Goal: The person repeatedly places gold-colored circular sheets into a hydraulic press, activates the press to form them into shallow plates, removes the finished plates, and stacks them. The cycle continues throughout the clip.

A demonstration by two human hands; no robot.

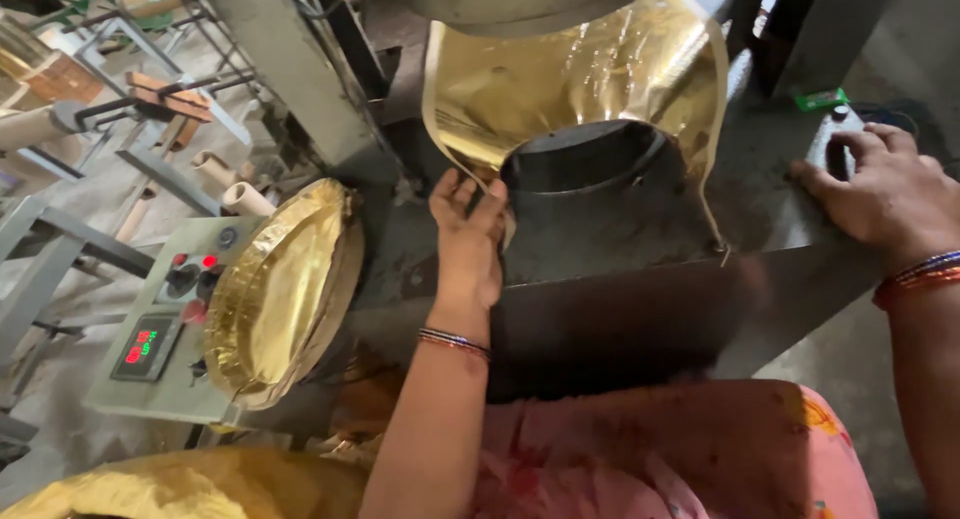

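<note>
Left hand at a gold sheet over a press die

Head view: the left hand (467,241) pinches the lower edge of the gold foil sheet (570,74) draped over the round dark die (590,159); the right hand (885,194) rests flat, fingers loose, on the grey counter (770,144). Stacked gold plates (280,294) lean beside a control box (160,329).

At twelve o'clock from us the gold sheet (600,74) reads as glossy foil-faced paper, crinkled and throwing bright glints, and it drapes over a round die (590,159) of dull dark metal set in a grey, scuffed, matt steel press table (760,179). At nine o'clock the stack of pressed plates (285,289) shows the same shiny gold foil with ribbed rims, beside a control box (150,369) of matt painted metal. At ten o'clock lie matt cardboard tubes (245,197), while our garment (680,449) at six o'clock is soft pink printed cloth.
</note>
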